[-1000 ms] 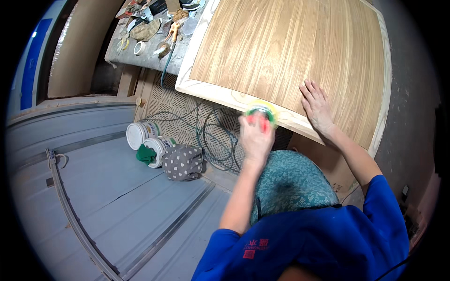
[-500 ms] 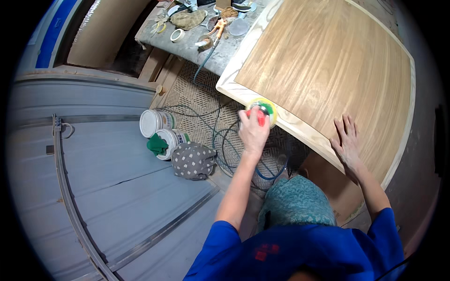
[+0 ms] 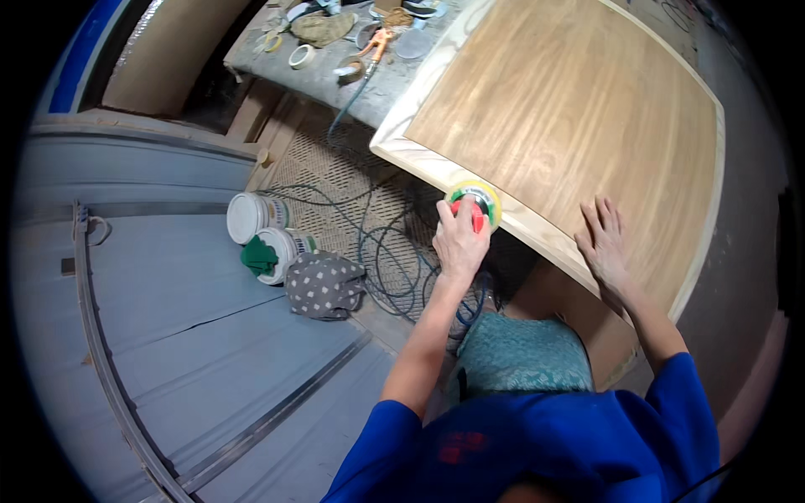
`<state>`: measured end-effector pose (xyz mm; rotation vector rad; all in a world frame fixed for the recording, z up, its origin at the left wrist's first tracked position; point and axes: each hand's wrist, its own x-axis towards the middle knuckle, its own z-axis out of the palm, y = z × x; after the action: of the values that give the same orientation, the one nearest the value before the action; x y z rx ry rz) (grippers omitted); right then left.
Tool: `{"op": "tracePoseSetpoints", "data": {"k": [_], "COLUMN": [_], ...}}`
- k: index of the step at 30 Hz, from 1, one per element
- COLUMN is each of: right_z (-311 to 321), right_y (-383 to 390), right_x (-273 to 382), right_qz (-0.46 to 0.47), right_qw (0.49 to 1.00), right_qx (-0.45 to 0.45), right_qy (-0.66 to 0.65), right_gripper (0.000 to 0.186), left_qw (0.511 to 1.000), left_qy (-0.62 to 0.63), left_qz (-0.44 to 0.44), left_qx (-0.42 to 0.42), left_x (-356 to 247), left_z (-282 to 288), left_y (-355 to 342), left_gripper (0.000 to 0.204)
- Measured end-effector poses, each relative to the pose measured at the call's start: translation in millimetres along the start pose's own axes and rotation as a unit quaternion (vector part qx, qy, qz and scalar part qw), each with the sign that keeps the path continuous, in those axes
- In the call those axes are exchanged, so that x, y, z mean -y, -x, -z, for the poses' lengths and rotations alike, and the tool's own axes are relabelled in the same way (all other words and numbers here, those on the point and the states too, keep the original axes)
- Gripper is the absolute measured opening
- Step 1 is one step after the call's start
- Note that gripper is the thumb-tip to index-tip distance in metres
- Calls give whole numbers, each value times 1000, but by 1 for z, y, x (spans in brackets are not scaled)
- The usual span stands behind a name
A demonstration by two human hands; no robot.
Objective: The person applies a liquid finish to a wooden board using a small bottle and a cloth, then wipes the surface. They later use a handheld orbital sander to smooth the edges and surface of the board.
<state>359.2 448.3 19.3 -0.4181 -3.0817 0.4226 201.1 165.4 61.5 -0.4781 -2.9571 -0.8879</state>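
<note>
My left hand (image 3: 461, 247) is wrapped round the red top of a round sander (image 3: 484, 198) with a yellow and green rim. The sander sits on the pale wooden border (image 3: 537, 233) along the near edge of a large wood panel (image 3: 553, 109). Brown, straight-grained wood fills the panel's middle, and its corners are rounded. Farther right along that same edge, my right hand (image 3: 604, 247) lies flat on the panel with its fingers spread. The sander's underside is hidden.
A grey worktable (image 3: 377, 96) at the back holds tape rolls (image 3: 302, 57), an orange-handled air gun (image 3: 376, 46) and clutter. Hoses (image 3: 390, 268) loop over the patterned floor. White buckets (image 3: 245, 216), a green cloth (image 3: 259, 256) and a dotted grey cloth bundle (image 3: 325, 287) stand left.
My left hand has slid the sander a little to the right along the panel's near border. My right hand stays flat on the panel. The whole view has shifted slightly.
</note>
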Motion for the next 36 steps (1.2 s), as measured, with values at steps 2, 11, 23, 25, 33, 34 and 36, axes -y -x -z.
{"op": "tracePoseSetpoints", "data": {"k": [2,11,23,25,33,34,36], "right_z": [3,23,-13,-12,-1,0,-2], "right_y": [-3,104,160,159,151,149,149], "right_x": [1,-190,-277,-274,-269,-266,-268], "right_qz": [-5,26,-71,-63,-79,-76,-86], "right_qw": [1000,999,987,987,994,995,995], "right_qx": [9,-27,-116,-127,-31,-34,-30], "right_qy": [-26,29,83,74,66,48,35], "right_gripper": [59,51,54,54,58,58,58], "left_qw": [997,995,957,925,981,977,960], "left_qy": [-7,-57,23,34,-27,-40,-42], "left_qz": [-71,32,-267,-349,-194,-204,-260], "left_qx": [-6,-69,110,149,14,44,96], "left_x": [-26,-26,-261,-280,-239,-238,-258], "left_z": [-20,-34,-153,-169,-158,-155,-164], "left_y": [39,28,279,305,270,270,285], "left_gripper": [45,44,48,48,36,39,42]}}
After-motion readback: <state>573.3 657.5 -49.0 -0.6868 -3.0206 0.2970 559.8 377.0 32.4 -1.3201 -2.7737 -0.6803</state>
